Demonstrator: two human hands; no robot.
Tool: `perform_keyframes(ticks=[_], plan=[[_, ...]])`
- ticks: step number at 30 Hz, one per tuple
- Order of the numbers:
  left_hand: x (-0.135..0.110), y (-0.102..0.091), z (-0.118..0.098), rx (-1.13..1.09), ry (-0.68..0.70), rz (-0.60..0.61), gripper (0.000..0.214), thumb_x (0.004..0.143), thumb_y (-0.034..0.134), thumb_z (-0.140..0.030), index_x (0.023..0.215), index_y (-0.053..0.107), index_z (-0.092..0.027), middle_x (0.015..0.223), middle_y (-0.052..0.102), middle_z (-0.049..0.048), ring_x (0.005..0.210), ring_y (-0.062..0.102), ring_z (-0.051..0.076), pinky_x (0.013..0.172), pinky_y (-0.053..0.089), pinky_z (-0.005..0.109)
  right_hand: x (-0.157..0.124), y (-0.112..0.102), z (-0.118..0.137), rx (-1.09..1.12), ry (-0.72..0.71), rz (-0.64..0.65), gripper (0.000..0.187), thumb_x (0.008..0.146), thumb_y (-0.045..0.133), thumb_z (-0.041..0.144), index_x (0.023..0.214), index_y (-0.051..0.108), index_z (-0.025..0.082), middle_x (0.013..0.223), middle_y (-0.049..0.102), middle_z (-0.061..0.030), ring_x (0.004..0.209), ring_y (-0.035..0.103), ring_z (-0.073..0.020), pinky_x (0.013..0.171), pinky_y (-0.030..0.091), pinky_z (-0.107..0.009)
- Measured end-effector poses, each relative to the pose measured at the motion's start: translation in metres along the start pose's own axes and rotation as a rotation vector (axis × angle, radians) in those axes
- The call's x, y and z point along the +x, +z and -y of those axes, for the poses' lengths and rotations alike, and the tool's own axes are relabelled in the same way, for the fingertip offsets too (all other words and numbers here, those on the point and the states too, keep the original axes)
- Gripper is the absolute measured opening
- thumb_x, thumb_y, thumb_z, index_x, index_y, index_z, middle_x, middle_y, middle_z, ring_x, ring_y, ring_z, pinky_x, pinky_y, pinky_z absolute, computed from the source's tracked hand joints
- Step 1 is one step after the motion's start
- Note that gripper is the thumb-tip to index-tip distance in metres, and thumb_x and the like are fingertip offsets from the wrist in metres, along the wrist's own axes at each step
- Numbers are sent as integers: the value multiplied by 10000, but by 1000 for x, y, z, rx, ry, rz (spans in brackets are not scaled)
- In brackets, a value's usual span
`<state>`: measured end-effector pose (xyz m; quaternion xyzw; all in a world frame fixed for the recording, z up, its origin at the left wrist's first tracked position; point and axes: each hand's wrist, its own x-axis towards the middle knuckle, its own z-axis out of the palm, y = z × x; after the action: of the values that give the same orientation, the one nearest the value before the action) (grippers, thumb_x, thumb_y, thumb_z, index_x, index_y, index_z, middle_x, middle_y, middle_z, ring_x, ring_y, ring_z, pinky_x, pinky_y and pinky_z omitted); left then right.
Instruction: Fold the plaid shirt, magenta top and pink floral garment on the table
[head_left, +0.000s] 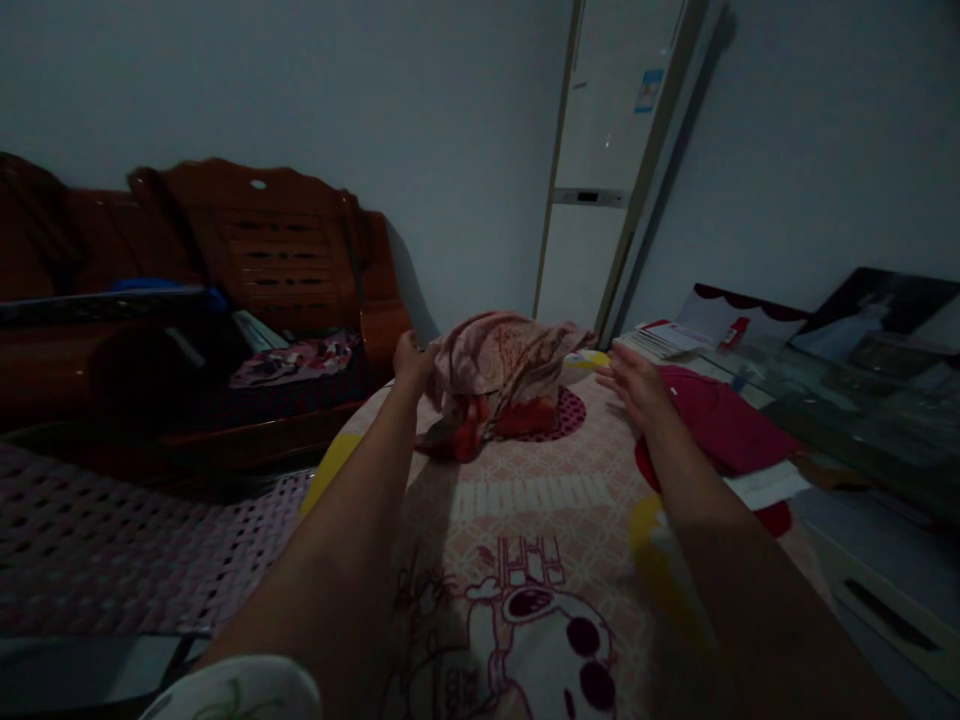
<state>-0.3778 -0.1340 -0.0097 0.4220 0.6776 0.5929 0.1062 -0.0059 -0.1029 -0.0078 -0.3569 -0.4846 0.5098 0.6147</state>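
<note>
A crumpled pink-and-red patterned cloth (499, 365), perhaps a garment, is bunched up over the far part of a surface covered with a printed sheet (525, 540). Its left edge is pinched in my left hand (411, 365), which is closed. My right hand (637, 385) is at the other side, just beyond the cloth's right tip, with its fingers stretched out and nothing visible in them. Both arms reach forward over the sheet. A folded dark-red cloth (724, 415) lies to the right of my right hand.
A carved wooden sofa (285, 240) with clothes on it stands at the back left. A woven chair (150, 540) is at the left. A tall white cabinet-like unit (592, 250) stands in the corner. Papers (660, 340) and a glass-topped table (832, 400) are at the right.
</note>
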Motion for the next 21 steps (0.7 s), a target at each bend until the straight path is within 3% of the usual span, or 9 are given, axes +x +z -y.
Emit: perform_keyframes(ticks=[3,5,8,12,15,18,21], plan=[[-19,-3,9,137,0,-60,376,796,643,-194,1166,604,-138,1172,670,130,1079,620,243,942,469,361,-21,2,-23,-178,105,5,251,700,662,117,940,695,183,909,750,-25,666,695,-129,608,576,-245],[-41,-4,13,170,32,47,368,768,647,-177,1134,642,-143,1120,698,103,1021,642,226,903,482,329,-40,4,-45,-276,199,7,217,699,641,110,897,716,159,736,730,-16,564,655,-119,554,549,-229],[-77,-1,14,332,132,286,253,762,656,-235,995,706,-152,997,726,78,944,655,218,837,484,295,-61,11,-73,-415,198,28,193,690,620,102,842,733,144,668,718,-13,543,636,-122,587,550,-250],[-111,1,16,553,176,470,217,740,714,-338,874,704,-167,894,719,60,851,644,210,725,455,274,-72,25,-89,-695,-30,182,206,728,601,134,847,764,175,820,769,-52,772,709,-194,787,568,-345],[-121,1,23,637,180,477,161,792,663,-318,828,698,-166,852,704,69,818,646,207,701,434,275,-76,41,-91,-845,-233,324,246,769,580,131,908,778,177,983,771,-91,943,706,-226,910,529,-371],[-120,-2,33,577,135,446,115,812,617,-235,841,715,-183,825,707,54,791,655,197,683,430,271,-80,62,-97,-955,-352,414,266,821,551,113,966,768,164,1042,756,-115,988,688,-227,934,506,-367],[-112,-5,43,427,-1,447,92,800,624,-213,778,710,-190,695,684,19,684,643,169,624,428,252,-85,84,-105,-1075,-429,449,251,863,542,106,998,745,166,1056,740,-112,1006,662,-214,953,480,-353]])
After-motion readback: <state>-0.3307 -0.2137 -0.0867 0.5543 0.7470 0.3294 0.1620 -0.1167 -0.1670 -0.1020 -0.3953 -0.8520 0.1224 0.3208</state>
